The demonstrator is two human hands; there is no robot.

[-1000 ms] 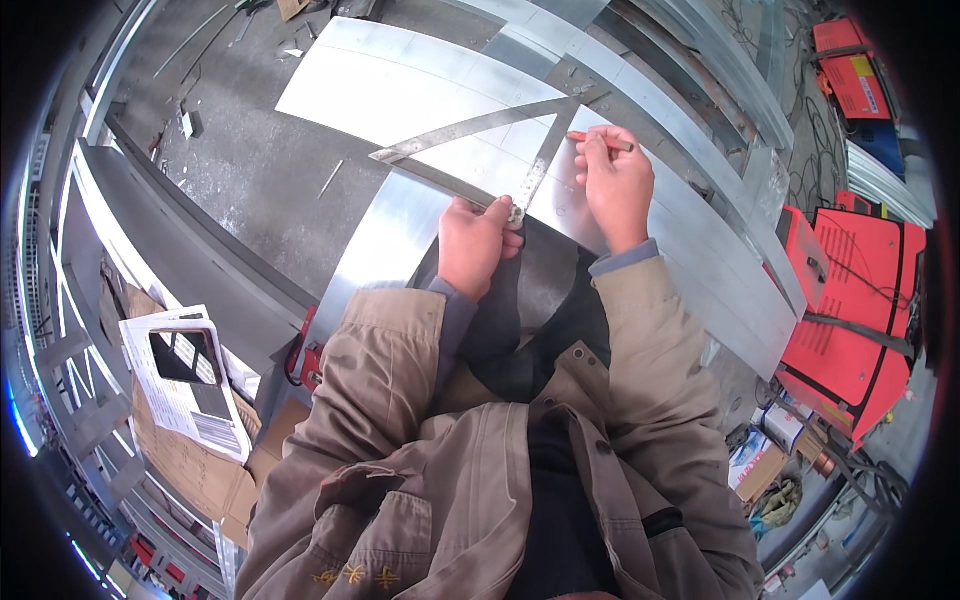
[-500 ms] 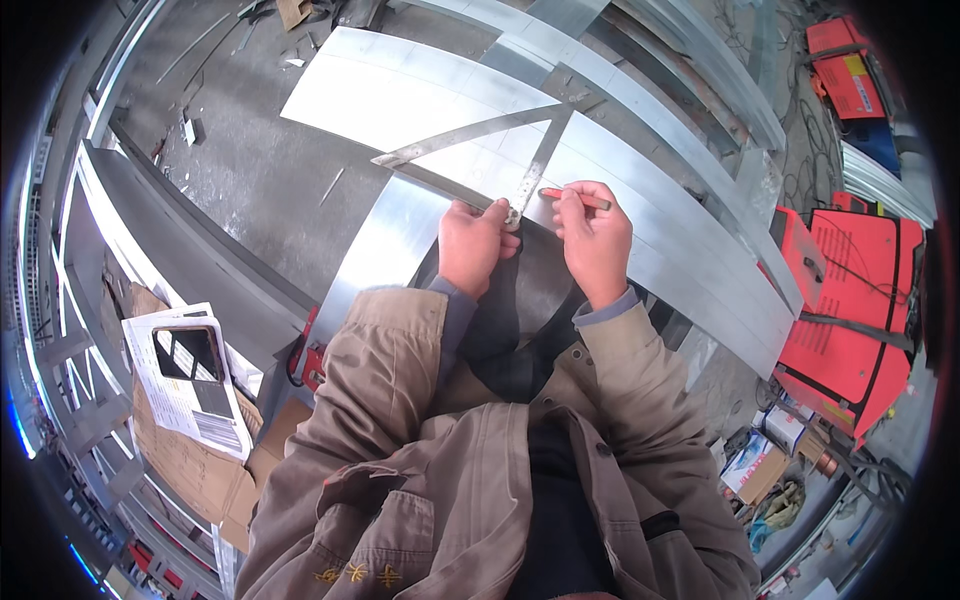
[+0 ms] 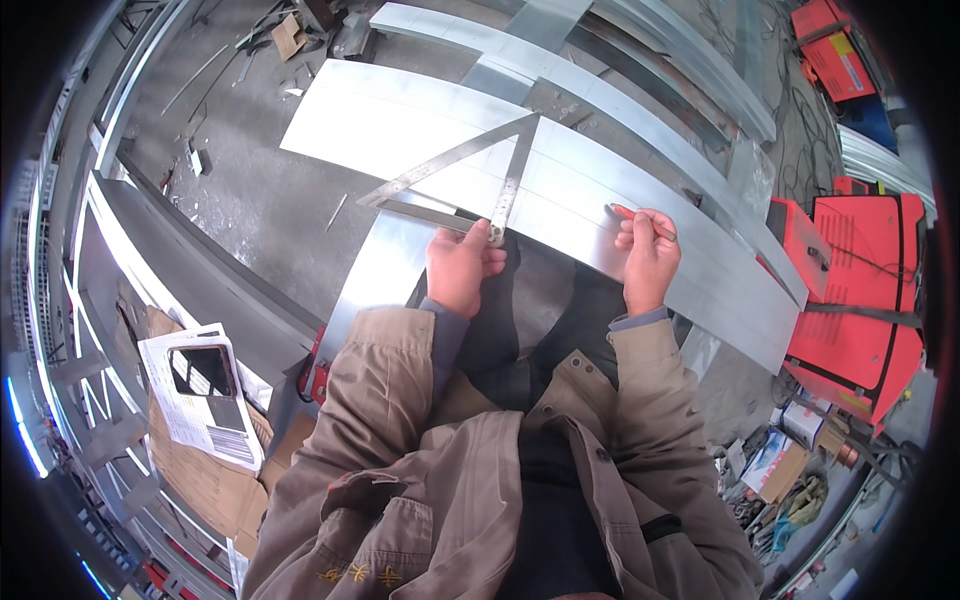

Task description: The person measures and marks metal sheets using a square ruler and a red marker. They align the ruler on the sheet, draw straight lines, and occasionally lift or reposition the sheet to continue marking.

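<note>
A long, bright sheet-metal strip (image 3: 706,281) lies crosswise in front of me. On it rests a triangular metal square (image 3: 518,168), its long side slanting away to the left. My left hand (image 3: 459,272) is closed on the square's near corner, thumb on top and fingers curled below. To the right, my right hand (image 3: 652,262) pinches a red pencil-like marker (image 3: 624,211). Its tip points left, over or on the strip; whether it touches the metal I cannot tell.
Another metal piece (image 3: 385,262) extends below the strip on the left. Further left, a phone (image 3: 203,371) lies on papers over cardboard (image 3: 200,480). Red machine cases (image 3: 866,290) stand at the right, with boxes (image 3: 775,466) below them. More metal profiles (image 3: 440,28) lie beyond.
My right hand has moved right along the strip with the marker, away from the square. My left hand and the square appear slightly lower and further left, as the view has shifted.
</note>
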